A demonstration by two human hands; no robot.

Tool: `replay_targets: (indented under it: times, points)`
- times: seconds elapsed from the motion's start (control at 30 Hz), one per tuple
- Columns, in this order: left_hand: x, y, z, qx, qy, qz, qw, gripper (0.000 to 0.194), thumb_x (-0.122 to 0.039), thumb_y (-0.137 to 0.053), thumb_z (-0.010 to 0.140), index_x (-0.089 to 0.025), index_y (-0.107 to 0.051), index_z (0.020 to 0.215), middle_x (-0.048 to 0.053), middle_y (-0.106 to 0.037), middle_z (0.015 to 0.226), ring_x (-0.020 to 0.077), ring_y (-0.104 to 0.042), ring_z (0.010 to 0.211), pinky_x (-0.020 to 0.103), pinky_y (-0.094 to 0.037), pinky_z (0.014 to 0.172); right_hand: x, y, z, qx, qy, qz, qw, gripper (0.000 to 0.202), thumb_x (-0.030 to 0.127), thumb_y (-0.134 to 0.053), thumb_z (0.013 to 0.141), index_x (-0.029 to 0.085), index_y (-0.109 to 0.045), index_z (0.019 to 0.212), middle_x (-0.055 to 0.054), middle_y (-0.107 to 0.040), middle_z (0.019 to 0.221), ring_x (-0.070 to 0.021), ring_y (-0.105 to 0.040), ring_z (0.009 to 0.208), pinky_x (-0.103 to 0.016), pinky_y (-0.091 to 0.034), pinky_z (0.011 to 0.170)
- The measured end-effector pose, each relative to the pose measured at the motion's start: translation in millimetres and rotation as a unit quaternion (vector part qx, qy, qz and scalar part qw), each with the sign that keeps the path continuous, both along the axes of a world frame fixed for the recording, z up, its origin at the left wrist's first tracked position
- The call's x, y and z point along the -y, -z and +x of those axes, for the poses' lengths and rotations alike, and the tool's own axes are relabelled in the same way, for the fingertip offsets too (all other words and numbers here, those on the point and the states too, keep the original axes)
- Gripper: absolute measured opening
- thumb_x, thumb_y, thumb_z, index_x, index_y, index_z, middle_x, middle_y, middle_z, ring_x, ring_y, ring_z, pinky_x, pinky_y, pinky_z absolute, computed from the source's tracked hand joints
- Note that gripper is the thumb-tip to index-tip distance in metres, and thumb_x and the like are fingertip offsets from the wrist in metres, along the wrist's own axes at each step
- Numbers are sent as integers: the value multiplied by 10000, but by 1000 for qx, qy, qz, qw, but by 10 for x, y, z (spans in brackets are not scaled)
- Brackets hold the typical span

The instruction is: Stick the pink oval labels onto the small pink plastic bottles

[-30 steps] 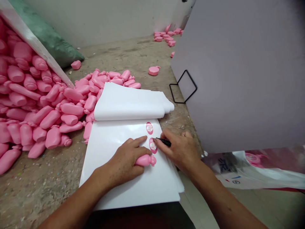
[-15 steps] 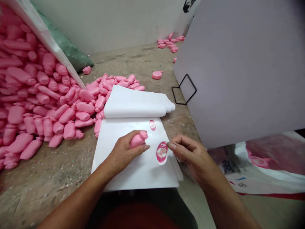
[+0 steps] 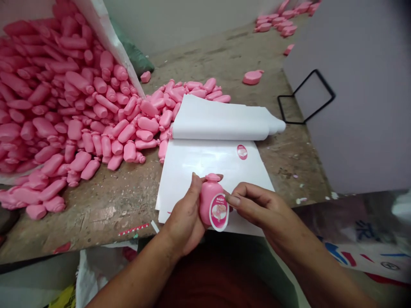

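Note:
My left hand is wrapped round a pink bottle, held upright above the near part of the white sheets. My right hand pinches the upper right edge of an oval pink-and-white sticker printed "BABY". The sticker lies over the front of the bottle, its right and lower edges reaching the bottle's side; how much of it touches the bottle cannot be made out. One smaller oval sticker sits on the top sheet, below the rolled-back part of the sheets.
Pink bottles are heaped at the left, spilling from a white-edged sack. A single bottle lies beyond the sheets. A black wire stand is beside a grey panel at the right. A green sack rests behind.
My left hand has turned the bottle upright and brought it to the sticker, which was apart from it before. The view has swung left and down, showing the table's front edge.

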State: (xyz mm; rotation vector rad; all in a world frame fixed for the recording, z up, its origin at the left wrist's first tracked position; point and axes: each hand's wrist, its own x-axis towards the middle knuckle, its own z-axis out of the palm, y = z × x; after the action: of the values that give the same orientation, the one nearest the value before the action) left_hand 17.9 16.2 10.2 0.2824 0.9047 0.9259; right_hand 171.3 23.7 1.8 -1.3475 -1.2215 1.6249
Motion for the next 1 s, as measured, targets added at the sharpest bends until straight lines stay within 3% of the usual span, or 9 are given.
replay_targets:
  times: [0.3, 0.67, 0.87, 1.0]
  points:
    - [32, 43, -11, 7, -3, 33, 999, 629, -708, -591, 808, -177, -634, 1142, 30, -574, 888, 136, -579, 742, 229, -516, 572, -5, 75, 6, -10, 9, 11, 1000, 373, 500, -719, 786, 224, -553, 598, 71, -336, 503, -105, -312, 493, -270, -328, 528]
    - [32, 63, -12, 7, 7, 50, 999, 591, -689, -560, 842, -185, -634, 1144, 34, -564, 930, 127, -565, 754, 214, -522, 570, -7, -1, -24, -1, 5, 1, 1000, 377, 512, -718, 762, 223, -544, 594, 69, -361, 499, -98, -306, 472, -266, -317, 498]
    - [34, 77, -15, -7, 6, 53, 999, 604, -689, -576, 832, -181, -638, 1153, 39, -569, 971, 126, -573, 754, 227, -528, 573, -13, 47, -15, -14, 8, -1, 1000, 385, 514, -732, 767, 219, -549, 600, 64, -397, 510, -106, -369, 496, -265, -354, 531]
    - [44, 81, -16, -6, 10, 51, 999, 626, -696, -568, 832, -186, -624, 1191, 32, -565, 917, 149, -595, 781, 236, -526, 585, -11, 52, -20, -17, 8, -11, 1000, 402, 541, -726, 767, 220, -540, 612, 77, -354, 503, -97, -324, 476, -263, -336, 520]
